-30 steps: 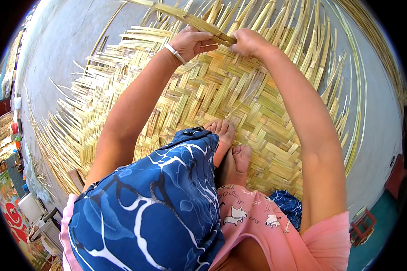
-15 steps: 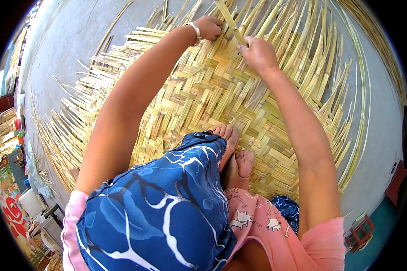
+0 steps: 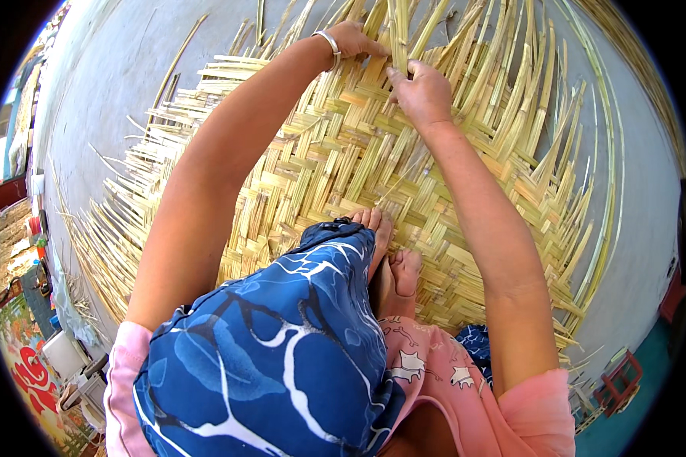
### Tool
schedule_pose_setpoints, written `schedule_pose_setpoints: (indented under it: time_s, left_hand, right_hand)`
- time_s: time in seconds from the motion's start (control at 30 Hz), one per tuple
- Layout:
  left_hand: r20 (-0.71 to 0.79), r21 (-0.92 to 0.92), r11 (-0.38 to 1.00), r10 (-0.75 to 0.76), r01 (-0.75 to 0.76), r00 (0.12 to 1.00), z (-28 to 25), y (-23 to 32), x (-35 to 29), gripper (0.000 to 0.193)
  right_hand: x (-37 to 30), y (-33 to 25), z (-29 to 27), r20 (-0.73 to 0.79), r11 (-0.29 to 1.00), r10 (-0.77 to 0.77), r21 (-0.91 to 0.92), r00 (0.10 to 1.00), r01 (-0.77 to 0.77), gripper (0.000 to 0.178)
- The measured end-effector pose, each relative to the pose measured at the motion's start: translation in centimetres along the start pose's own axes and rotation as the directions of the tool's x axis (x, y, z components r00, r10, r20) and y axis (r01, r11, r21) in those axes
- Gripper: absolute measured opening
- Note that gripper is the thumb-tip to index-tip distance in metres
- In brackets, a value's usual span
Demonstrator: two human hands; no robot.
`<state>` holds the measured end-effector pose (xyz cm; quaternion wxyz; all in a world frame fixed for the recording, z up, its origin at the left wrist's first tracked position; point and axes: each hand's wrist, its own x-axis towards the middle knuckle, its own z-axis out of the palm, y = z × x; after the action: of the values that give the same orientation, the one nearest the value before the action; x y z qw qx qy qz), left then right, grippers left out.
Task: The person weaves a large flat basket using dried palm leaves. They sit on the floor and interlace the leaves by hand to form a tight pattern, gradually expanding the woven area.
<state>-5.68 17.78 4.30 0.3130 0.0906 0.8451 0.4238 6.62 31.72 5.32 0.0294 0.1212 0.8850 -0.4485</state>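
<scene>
- My left hand [image 3: 356, 38]: arm stretched far forward, elbow nearly straight, fingers curled downward and pinched shut; a silver bangle [image 3: 329, 42] circles the wrist.
- My right hand [image 3: 421, 91]: reaches forward just beside the left, back of the hand facing up, fingertips bent and pressed down.
- Both forearms are bare and converge toward the top of the view.
- My bare feet [image 3: 392, 259] rest together between my arms.

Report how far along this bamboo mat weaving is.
Done: the woven mat forms a tight herringbone patch under the person's feet. In hand: the left hand and right hand work an upright strip at the far edge. Left: loose strip ends fan out unwoven around the border.
</scene>
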Motion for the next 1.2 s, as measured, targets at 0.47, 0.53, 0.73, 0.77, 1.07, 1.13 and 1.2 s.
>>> schedule_pose_setpoints:
  time_s: [0.47,0.53,0.73,0.77,1.07,1.13,1.2]
  left_hand:
    - [0.251,-0.811,0.563,0.088,0.160,0.964,-0.3,-1.3,-1.4,0.058]
    - [0.220,-0.810,0.555,-0.012,0.190,0.975,-0.1,-1.4,-1.1,0.049]
    - [0.189,-0.773,0.619,0.015,0.139,0.982,0.0,-2.1,-0.1,0.029]
    - [0.161,-0.769,0.629,0.019,0.113,0.987,0.0,-2.0,-0.3,0.028]
    - [-0.123,-0.874,0.466,0.054,-0.134,0.991,0.0,-2.8,-2.8,0.017]
    - [-0.218,-0.859,0.481,-0.038,-0.173,0.975,-0.5,-4.6,-2.8,0.014]
    - [-0.261,-0.856,0.488,-0.127,-0.168,0.957,-0.1,-5.2,-3.3,0.013]
  right_hand:
    - [1.9,2.3,1.9,-0.010,0.979,0.148,0.144,0.989,-0.145,0.029]
    - [2.6,2.1,1.9,0.023,0.995,0.099,0.030,0.995,-0.100,0.028]
    - [2.7,0.3,0.8,0.161,0.955,-0.066,-0.277,0.985,0.109,0.033]
    - [2.7,0.5,0.9,0.153,0.953,-0.094,-0.272,0.984,0.133,0.033]
    - [4.3,2.0,0.8,0.313,0.981,-0.049,-0.162,0.948,0.104,0.033]
    - [3.5,0.6,0.4,0.320,0.994,0.014,-0.103,0.947,0.020,0.026]
    - [3.6,1.0,0.5,0.322,0.998,0.047,-0.056,0.946,-0.030,0.020]
